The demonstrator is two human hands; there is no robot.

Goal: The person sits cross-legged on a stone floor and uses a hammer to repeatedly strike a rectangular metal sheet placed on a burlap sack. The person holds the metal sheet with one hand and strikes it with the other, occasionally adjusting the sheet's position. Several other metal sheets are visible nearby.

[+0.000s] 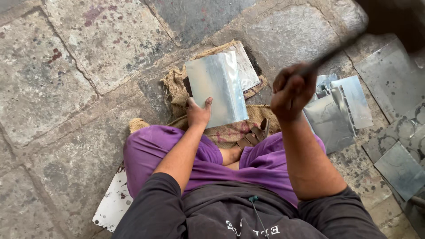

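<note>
The sheet (pixel 218 88) lay on sacking (pixel 177 86), gripped at its near edge by the left hand (pixel 198 113) to stay flat, while the right hand (pixel 290 93), clenched round a hammer (pixel 330 55), was raised.

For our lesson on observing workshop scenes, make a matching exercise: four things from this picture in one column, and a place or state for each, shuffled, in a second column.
Things:
1. left hand
2. right hand
3. bent metal sheet
4. pile of metal sheets

Places or states:
A. lying on the stone floor to the person's right
B. raised, gripping a dark blurred tool handle
C. resting over burlap cloth, shiny and curved
D. holding the lower edge of the bent sheet

Pairs: 1-D, 2-B, 3-C, 4-A
</note>
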